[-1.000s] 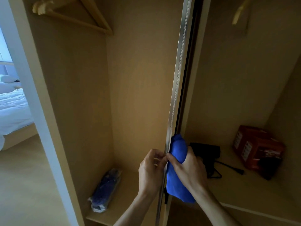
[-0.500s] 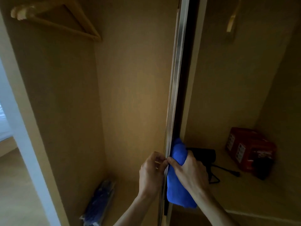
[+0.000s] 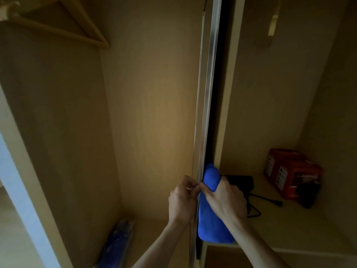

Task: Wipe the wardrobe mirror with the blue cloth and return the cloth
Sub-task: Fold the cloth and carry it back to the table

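Little has changed in the last second: my head has drifted in closer (the bed that showed far left of the door edge (image 3: pixel 209 93) is out of view now), but both hands sit where they were. My right hand (image 3: pixel 226 198) is closed around the bunched blue cloth (image 3: pixel 212 229), holding it against the right side of the door edge, low down. My left hand (image 3: pixel 181 202) is just left of the door edge, fingers curled and seemingly pinching the metal strip. I read this as steadying the door, not wiping. No mirror face shows from here, so I can't say how much is wiped. A black corded thing (image 3: pixel 241 182) and a red box (image 3: pixel 291 175) lie right of the door edge.
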`<state>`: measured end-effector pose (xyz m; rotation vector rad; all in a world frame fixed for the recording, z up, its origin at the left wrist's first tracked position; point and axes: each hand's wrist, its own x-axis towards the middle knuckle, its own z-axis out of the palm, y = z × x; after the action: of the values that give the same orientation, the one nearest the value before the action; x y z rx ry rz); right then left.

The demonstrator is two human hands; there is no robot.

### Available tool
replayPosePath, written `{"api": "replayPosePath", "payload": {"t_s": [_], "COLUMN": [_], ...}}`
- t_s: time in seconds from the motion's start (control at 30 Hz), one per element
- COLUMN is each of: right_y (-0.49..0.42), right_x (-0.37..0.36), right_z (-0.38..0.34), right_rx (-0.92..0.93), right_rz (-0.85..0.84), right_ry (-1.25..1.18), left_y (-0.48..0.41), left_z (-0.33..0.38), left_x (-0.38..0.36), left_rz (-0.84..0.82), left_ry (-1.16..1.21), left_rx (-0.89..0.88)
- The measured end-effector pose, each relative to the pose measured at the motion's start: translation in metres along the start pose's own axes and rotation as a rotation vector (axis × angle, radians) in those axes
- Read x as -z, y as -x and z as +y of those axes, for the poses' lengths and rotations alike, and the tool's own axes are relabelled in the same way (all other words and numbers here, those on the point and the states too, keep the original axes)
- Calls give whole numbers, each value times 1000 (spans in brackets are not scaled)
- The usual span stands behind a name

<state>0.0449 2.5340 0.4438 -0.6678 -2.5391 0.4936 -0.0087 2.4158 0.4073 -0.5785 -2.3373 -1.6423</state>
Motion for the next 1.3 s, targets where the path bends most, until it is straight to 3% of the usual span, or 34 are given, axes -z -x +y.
{"api": "replayPosePath", "payload": {"t_s": [0.43,0.6,0.9,1.17,1.3], "right_y": [18,29,72,113,132], "right_x": [6,19,43,44,39], "right_z": [36,41,31,45,53], "right_rx": [25,2,-31,-210,-239], "right_rz": [-155,-236,-263,-163,-105], "right_ry": [-302,-555,-956,-1152,-1153], "left_y": [-1,20,86,124,144], "left_z": [-3,0,23,25,16], "left_x": [-2,9,25,36,39], "left_rz": [-40,14,-425,-562,-449], "left_ry": [60,75,465,638,617], "left_rx": [32,56,384,503,445]}}
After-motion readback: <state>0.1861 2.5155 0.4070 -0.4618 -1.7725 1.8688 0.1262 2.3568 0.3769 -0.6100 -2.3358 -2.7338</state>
